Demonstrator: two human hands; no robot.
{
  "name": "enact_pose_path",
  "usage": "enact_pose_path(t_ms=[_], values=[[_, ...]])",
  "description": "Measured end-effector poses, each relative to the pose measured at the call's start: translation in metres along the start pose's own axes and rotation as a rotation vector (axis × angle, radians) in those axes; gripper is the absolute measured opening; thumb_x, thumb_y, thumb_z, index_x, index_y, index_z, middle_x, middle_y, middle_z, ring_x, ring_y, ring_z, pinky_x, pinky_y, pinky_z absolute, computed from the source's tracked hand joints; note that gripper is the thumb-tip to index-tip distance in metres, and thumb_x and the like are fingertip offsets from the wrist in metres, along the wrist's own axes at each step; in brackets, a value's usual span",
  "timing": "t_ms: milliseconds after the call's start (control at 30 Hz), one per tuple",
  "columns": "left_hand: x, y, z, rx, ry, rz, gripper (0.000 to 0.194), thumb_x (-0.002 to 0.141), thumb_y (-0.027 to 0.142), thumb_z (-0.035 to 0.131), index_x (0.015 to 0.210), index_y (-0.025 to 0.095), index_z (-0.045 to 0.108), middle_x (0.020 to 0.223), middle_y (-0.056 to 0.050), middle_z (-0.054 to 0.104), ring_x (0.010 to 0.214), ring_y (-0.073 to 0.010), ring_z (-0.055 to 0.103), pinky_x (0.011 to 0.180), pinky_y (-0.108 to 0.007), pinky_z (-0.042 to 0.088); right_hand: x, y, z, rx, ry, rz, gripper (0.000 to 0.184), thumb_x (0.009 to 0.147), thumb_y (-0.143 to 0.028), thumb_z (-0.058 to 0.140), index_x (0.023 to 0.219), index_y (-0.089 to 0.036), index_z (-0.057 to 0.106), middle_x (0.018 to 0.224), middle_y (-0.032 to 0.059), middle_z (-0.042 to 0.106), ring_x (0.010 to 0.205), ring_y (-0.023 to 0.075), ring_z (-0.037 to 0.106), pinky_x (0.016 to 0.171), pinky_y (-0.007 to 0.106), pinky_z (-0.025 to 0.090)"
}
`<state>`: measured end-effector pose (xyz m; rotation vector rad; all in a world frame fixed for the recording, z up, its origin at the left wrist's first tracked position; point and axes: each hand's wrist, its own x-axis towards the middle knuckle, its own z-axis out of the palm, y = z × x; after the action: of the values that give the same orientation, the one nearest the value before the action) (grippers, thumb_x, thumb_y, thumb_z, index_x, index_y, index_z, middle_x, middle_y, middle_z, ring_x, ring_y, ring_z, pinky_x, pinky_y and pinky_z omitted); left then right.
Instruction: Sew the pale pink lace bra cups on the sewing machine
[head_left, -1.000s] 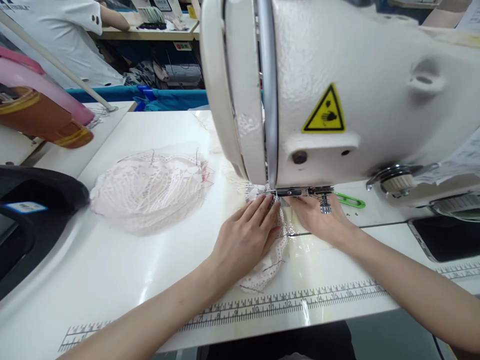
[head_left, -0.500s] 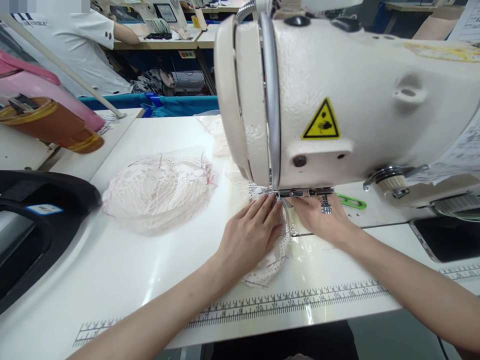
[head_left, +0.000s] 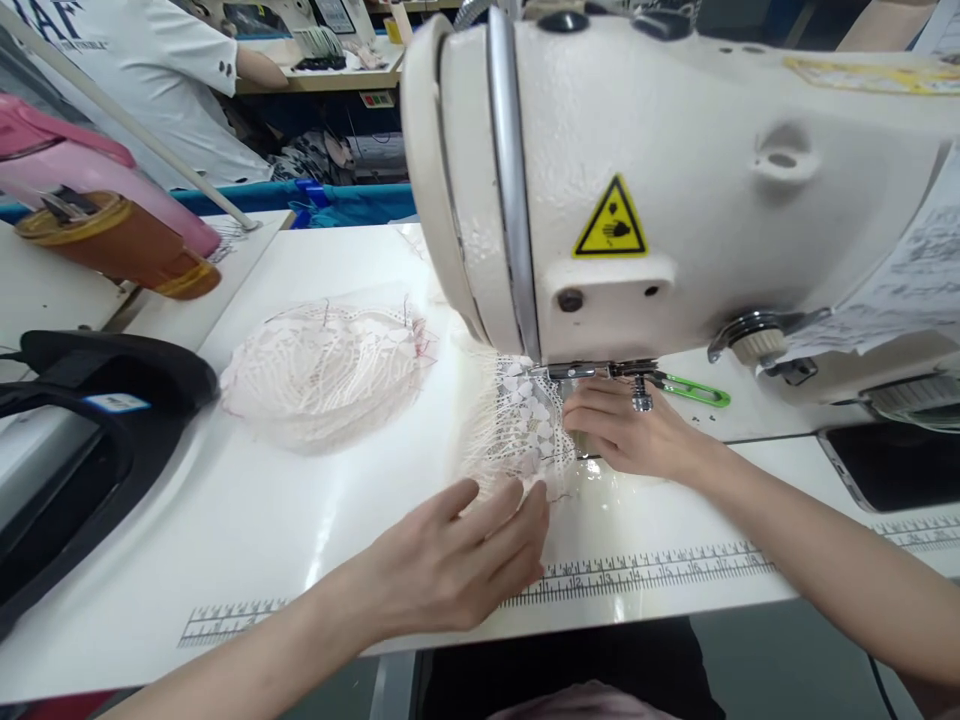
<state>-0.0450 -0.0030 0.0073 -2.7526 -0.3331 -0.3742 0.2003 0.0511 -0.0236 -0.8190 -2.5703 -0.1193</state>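
One white table (head_left: 360, 530) spreads across the frame, and one sewing machine (head_left: 675, 170) fills the upper right. One black iron (head_left: 150, 410) stands at the left edge; above it, in the upper left, lean one pink bottle (head_left: 90, 170) and one brown cup (head_left: 127, 240).

Two lace pieces lie on the table. The worked lace piece (head_left: 525, 410) is at the centre, partly under the machine head, just above the left hand (head_left: 465, 560) and to the left of the right hand (head_left: 630, 425). The other lace piece (head_left: 330, 375) lies left of centre, apart from both hands.

The left hand is half curled, fingertips at the worked lace's lower edge; whether they pinch it I cannot tell. The right hand's fingers are bent together against its right edge, their grip unclear.

One phone (head_left: 896, 468) lies at the right edge, and one green tool (head_left: 697, 390) just beyond the right hand.
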Motion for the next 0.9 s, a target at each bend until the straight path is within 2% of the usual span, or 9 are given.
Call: enact_pose_path(t_ms=[100, 167, 300, 367, 467, 533, 600, 700, 900], values=[[-0.011, 0.011, 0.001, 0.010, -0.012, -0.017, 0.020, 0.090, 0.010, 0.048, 0.100, 0.013, 0.066, 0.110, -0.011, 0.069, 0.098, -0.0224, 0.063, 0.059, -0.029, 0.049, -0.002, 0.002, 0.003, 0.082, -0.004, 0.013, 0.035, 0.076, 0.001, 0.034, 0.086, -0.020, 0.061, 0.087, 0.0011, 0.065, 0.079, 0.0152, 0.055, 0.065, 0.030, 0.038], [-0.012, 0.011, -0.001, -0.096, 0.041, -0.192, 0.024, 0.090, 0.005, 0.043, 0.100, 0.012, 0.063, 0.107, -0.012, 0.069, 0.096, -0.0210, 0.065, 0.063, -0.027, 0.052, -0.004, 0.002, 0.002, 0.095, -0.004, 0.019, 0.033, 0.074, -0.003, 0.037, 0.089, -0.020, 0.060, 0.091, 0.0022, 0.066, 0.082, 0.0168, 0.055, 0.065, 0.031, 0.038], [-0.001, -0.006, -0.015, -0.410, -0.021, -0.712, 0.019, 0.098, 0.019, 0.038, 0.096, 0.016, 0.057, 0.082, -0.003, 0.069, 0.061, -0.0125, 0.064, 0.049, -0.022, 0.047, -0.004, -0.001, 0.000, 0.073, -0.018, 0.062, 0.027, 0.076, -0.014, 0.044, 0.098, -0.019, 0.060, 0.097, 0.0038, 0.066, 0.078, 0.0177, 0.055, 0.063, 0.031, 0.036], [0.004, -0.016, -0.020, -0.484, -0.111, -0.788, 0.021, 0.098, 0.031, 0.040, 0.091, 0.018, 0.056, 0.070, 0.001, 0.066, 0.050, -0.0121, 0.059, 0.043, -0.023, 0.041, -0.004, 0.000, 0.001, 0.072, -0.010, 0.062, 0.020, 0.083, -0.016, 0.046, 0.096, -0.018, 0.060, 0.094, 0.0039, 0.067, 0.078, 0.0170, 0.057, 0.064, 0.031, 0.038], [0.011, -0.024, -0.014, -0.512, -0.212, -0.667, 0.023, 0.092, 0.039, 0.053, 0.103, 0.019, 0.056, 0.087, -0.003, 0.070, 0.067, -0.0168, 0.066, 0.052, -0.025, 0.047, -0.003, 0.004, 0.002, 0.086, 0.029, 0.023, 0.017, 0.087, -0.017, 0.046, 0.089, -0.020, 0.062, 0.089, 0.0025, 0.068, 0.078, 0.0160, 0.058, 0.068, 0.031, 0.041], [0.014, -0.025, -0.002, -0.460, -0.209, -0.567, 0.021, 0.090, 0.030, 0.055, 0.107, 0.018, 0.056, 0.093, -0.005, 0.069, 0.077, -0.0190, 0.066, 0.060, -0.028, 0.049, -0.003, 0.006, 0.000, 0.073, 0.077, -0.002, 0.016, 0.086, -0.017, 0.047, 0.087, -0.021, 0.063, 0.087, 0.0007, 0.070, 0.074, 0.0154, 0.059, 0.066, 0.031, 0.041], [0.018, -0.025, 0.013, -0.357, -0.129, -0.496, 0.015, 0.089, 0.016, 0.048, 0.099, 0.017, 0.058, 0.083, -0.004, 0.067, 0.071, -0.0179, 0.062, 0.059, -0.028, 0.046, -0.003, 0.006, -0.004, 0.045, 0.133, -0.022, 0.016, 0.085, -0.017, 0.048, 0.085, -0.021, 0.063, 0.084, -0.0021, 0.071, 0.069, 0.0140, 0.058, 0.062, 0.030, 0.040], [0.022, -0.025, 0.029, -0.180, 0.042, -0.396, 0.022, 0.084, 0.003, 0.041, 0.082, 0.017, 0.058, 0.065, 0.000, 0.059, 0.056, -0.0142, 0.051, 0.053, -0.027, 0.039, -0.002, 0.005, -0.008, 0.040, 0.155, -0.049, 0.017, 0.085, -0.015, 0.048, 0.084, -0.022, 0.063, 0.086, -0.0041, 0.071, 0.070, 0.0128, 0.059, 0.062, 0.029, 0.041], [0.022, -0.021, 0.038, -0.023, 0.221, -0.267, 0.018, 0.088, 0.003, 0.048, 0.078, 0.016, 0.057, 0.055, 0.004, 0.048, 0.050, -0.0118, 0.038, 0.050, -0.027, 0.030, -0.003, 0.002, 0.009, 0.141, -0.008, -0.069, 0.025, 0.093, -0.037, 0.051, 0.110, -0.019, 0.057, 0.116, 0.0062, 0.064, 0.107, 0.0204, 0.056, 0.083, 0.036, 0.049]])
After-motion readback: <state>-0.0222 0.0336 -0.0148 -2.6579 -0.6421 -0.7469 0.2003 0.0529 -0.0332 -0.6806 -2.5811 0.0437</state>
